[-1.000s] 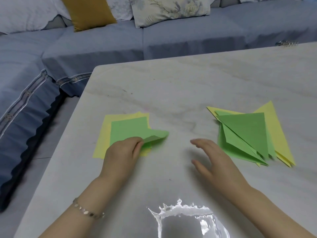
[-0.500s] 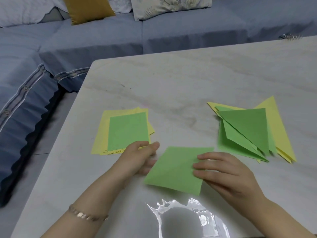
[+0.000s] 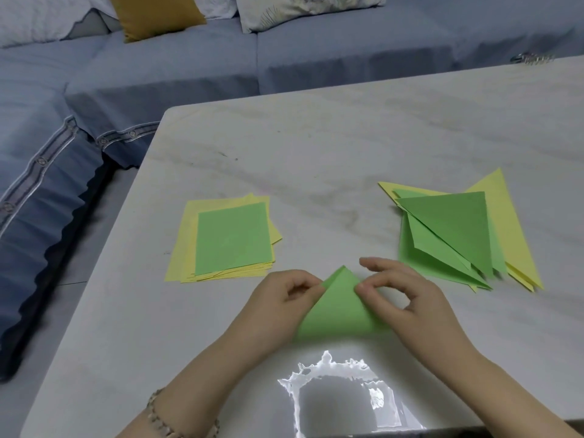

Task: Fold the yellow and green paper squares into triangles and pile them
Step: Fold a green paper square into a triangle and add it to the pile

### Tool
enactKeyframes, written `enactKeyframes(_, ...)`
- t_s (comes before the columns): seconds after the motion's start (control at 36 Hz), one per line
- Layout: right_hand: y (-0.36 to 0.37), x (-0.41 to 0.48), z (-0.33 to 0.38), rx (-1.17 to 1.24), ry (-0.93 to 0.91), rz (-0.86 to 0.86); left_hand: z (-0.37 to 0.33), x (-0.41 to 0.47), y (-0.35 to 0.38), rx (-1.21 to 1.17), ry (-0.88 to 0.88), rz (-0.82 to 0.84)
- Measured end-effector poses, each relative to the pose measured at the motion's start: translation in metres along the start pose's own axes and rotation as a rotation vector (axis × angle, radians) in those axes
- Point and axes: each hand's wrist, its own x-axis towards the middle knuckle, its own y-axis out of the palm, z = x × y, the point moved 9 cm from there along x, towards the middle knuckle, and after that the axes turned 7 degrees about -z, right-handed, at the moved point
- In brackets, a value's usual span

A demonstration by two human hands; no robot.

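**Head view: a green sheet bent into a triangle between my hands**

Head camera looks down on my pale, marble-veined table [image 3: 347, 147], smooth and slightly glossy, with a rounded corner at the far left. Behind it runs a blue-grey fabric sofa [image 3: 189, 74] with a pleated skirt and a buttoned trim; a mustard cushion [image 3: 155, 14] and a floral cushion [image 3: 303, 7] lean on its back.

To the right lies the pile of folded triangles [image 3: 458, 229]: matte paper, sharp-pointed, green ones on top of yellow ones, fanned unevenly so their tips stick out in several directions. To the left sits the stack of flat squares [image 3: 221, 241], mostly yellow sheets slightly askew with thin edges showing at the near side, and one green square on top.

Between the two, near the table's front edge, is the green sheet [image 3: 341, 308] I am working. It is bent over into a triangle with its point facing away from me; its near edge looks soft and curved, not pressed flat. My left hand [image 3: 284, 305] pinches its left slanted edge with curled fingers. My right hand [image 3: 407, 298] pinches the right slanted edge between thumb and fingertips, the index finger raised above the point. A beaded bracelet [image 3: 161, 415] circles my left wrist.
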Motion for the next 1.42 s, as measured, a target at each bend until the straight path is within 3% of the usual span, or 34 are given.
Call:
enactKeyframes(0.11,0.003,0.002,-0.004,0.105,0.106,-0.002,-0.001,-0.006,0.002,-0.042,-0.026,-0.034)
enactKeyframes(0.47,-0.002,-0.001,0.009,0.287,0.135,-0.112,-0.02,-0.016,-0.007,-0.1,0.093,-0.238)
enactKeyframes(0.97,0.0,-0.002,0.017,0.155,0.065,-0.04,-0.024,-0.023,-0.012,-0.066,0.183,-0.268)
enactKeyframes(1.19,0.023,0.007,0.002,-0.308,-0.047,0.055,-0.013,-0.005,-0.005,0.003,0.198,-0.269)
enactKeyframes(1.42,0.041,0.038,-0.029,-0.601,-0.139,0.048,0.01,0.03,0.015,0.415,0.332,-0.194)
